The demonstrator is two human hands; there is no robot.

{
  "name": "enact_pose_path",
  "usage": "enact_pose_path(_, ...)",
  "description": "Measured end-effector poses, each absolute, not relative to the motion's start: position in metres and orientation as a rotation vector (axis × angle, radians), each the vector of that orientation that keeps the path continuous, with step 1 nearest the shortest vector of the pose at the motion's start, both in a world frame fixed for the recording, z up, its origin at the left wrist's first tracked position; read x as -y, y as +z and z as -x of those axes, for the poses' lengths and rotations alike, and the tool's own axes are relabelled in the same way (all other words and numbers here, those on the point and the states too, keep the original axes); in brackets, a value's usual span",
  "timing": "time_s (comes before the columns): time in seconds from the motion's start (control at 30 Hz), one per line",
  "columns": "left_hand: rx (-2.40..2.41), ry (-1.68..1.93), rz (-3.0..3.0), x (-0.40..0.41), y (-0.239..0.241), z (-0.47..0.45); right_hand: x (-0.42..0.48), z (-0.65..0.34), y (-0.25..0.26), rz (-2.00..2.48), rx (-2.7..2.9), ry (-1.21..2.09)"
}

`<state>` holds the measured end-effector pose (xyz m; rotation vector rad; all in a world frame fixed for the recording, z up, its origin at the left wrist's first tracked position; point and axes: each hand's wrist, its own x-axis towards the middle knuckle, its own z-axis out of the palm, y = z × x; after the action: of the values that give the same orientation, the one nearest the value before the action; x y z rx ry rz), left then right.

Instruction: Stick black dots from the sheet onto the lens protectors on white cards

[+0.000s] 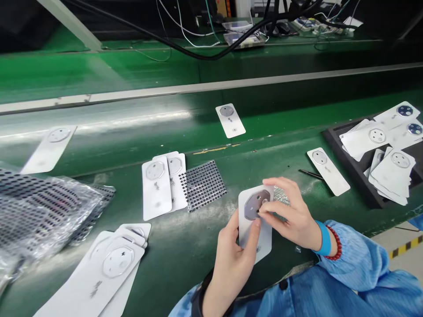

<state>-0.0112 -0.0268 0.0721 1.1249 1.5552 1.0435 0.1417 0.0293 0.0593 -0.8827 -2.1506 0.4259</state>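
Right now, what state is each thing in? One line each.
Held panel: upright, tilted, octagon facing camera
Left hand: gripping held panel, thumb in front
Right hand: fingertips at octagon; grip unclear
Dotted sheet: flat on bench
Center panels: flat, overlapping
Lower-left panels: stacked, fanned
Far panel: flat, alone
Black tray: open, panels piled inside
Plastic packaging: crumpled

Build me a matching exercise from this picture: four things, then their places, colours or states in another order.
Column one
1. left hand
2. right hand
3. wristband
4. black tray

Column two
A. blue
B. at far right, under other panels
C. at the grey octagon
D. gripping one white panel

Pairs: 1-D, 2-C, 3-A, 4-B
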Motion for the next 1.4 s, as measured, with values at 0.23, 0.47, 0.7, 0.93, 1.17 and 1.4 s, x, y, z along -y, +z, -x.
enact_pose_path(0.23, -1.518, 1.042, -1.002, 0.026, 0.072, 0.010, -0.030, -0.144, 0.053, 0.774, 2.141, 0.357)
enact_pose_path(0.47, -1.470, 1.041, -0.804, 0.030, 0.075, 0.011, -0.028, -0.149, 0.050, 0.699, 2.285, -0.033)
enact_pose_path(0.7, -1.462, 1.074, -0.782, 0.027, 0.079, 0.010, -0.012, -0.148, 0.049, 0.829, 2.286, -0.047)
enact_pose_path(0.93, -1.488, 1.093, -0.850, 0.031, 0.075, 0.010, -0.005, -0.147, 0.051, 0.787, 2.385, 0.026)
enact_pose_path(1.17, -1.472, 1.100, -0.564, 0.023, 0.066, 0.017, -0.021, -0.159, 0.048, 0.790, 2.174, 0.574)
enact_pose_path(1.4, -1.748, 1.087, -0.666, 0.025, 0.049, 0.044, -0.044, -0.179, -0.009, 1.210, 2.320, 0.468)
